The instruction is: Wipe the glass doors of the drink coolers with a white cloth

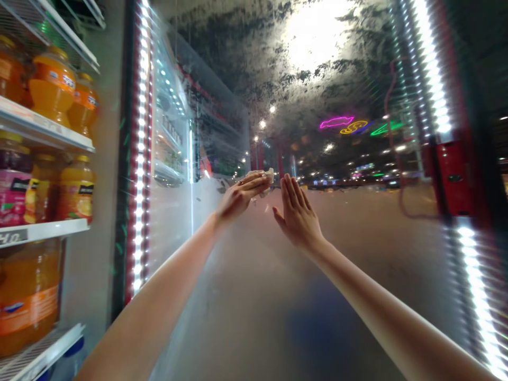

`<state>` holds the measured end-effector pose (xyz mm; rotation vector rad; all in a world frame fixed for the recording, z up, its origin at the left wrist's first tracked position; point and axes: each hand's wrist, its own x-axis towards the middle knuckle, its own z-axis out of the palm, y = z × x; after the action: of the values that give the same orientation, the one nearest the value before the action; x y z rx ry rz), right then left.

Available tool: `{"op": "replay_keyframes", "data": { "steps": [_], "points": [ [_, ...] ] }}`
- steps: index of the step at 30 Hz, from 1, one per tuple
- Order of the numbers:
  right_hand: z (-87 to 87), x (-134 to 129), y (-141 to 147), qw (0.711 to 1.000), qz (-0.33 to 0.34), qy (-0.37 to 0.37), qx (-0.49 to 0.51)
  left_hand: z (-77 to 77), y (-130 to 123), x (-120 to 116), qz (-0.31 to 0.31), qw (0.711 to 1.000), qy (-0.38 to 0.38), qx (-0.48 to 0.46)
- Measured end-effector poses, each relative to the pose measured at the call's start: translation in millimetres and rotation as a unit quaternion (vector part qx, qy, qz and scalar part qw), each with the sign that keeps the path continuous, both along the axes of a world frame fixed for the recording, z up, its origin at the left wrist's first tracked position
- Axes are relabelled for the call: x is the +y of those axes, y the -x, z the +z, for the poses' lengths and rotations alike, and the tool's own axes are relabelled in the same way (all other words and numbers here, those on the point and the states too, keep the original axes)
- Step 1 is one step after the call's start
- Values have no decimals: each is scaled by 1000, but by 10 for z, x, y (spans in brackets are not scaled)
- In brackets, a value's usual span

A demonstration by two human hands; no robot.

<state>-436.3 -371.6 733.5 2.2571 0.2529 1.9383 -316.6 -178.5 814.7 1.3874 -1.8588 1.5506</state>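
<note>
Both arms stretch forward to a large glass panel (254,296). Its lower part looks milky and hazy; above hand height it is see-through, with dark, patchy marks. My left hand (240,196) is at the uneven border between the two, fingers together over a small, pale crumpled piece (270,175), perhaps tissue or film; its kind is unclear. Just to the right, my right hand (297,209) lies flat against the panel, fingers straight and thumb apart, with nothing in it.
Left of the panel, shelves (47,230) carry orange drink bottles (53,84) and juice bottles (77,188). Bright LED strips (139,159) run up both sides of the panel. A red frame part (456,177) stands at right. Neon shapes (337,123) show in the glass.
</note>
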Motion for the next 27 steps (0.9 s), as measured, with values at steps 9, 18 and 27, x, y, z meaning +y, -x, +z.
{"op": "replay_keyframes", "data": {
  "steps": [9,18,27],
  "points": [
    [-51,164,-173,1000,11,-7,-25,-84,29,-242,-20,988,141,66],
    [-123,422,-228,999,31,31,-1,-141,-216,366,-12,995,89,52],
    [-193,700,-353,999,45,21,6,-477,-196,330,11,988,146,54]
  ]
}}
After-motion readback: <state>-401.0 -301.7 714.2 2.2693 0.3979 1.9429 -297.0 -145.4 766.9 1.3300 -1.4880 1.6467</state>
